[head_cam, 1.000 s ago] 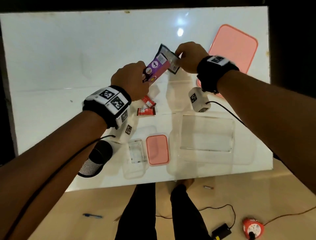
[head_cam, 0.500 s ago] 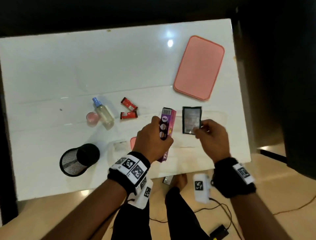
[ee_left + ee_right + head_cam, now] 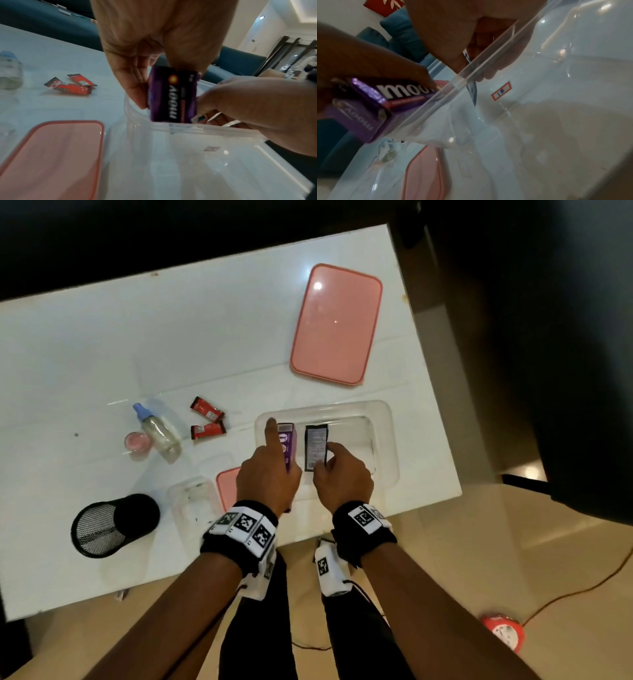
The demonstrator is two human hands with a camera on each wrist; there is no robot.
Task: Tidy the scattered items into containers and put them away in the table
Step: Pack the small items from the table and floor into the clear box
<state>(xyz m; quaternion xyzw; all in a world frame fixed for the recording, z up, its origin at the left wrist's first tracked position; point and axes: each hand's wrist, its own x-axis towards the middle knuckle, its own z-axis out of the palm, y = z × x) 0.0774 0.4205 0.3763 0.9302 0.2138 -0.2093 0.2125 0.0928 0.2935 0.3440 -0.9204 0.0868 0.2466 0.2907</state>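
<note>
Both hands lowered into clear tub (image 3: 383, 419); left hand (image 3: 269, 474) gripping one purple box (image 3: 288, 445), right hand (image 3: 342, 474) pinching one black sachet (image 3: 315, 446)

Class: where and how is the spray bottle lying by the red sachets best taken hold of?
Probably round the clear body of the spray bottle, fingers coming from above and closing across its width. It lies on its side on the table, blue cap pointing away; the body is its widest part, though the pink jar crowds one side.

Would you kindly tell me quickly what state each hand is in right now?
Left hand: grips the purple box above the clear container, index finger straight.
Right hand: pinches the dark sachet over the same container.
</note>
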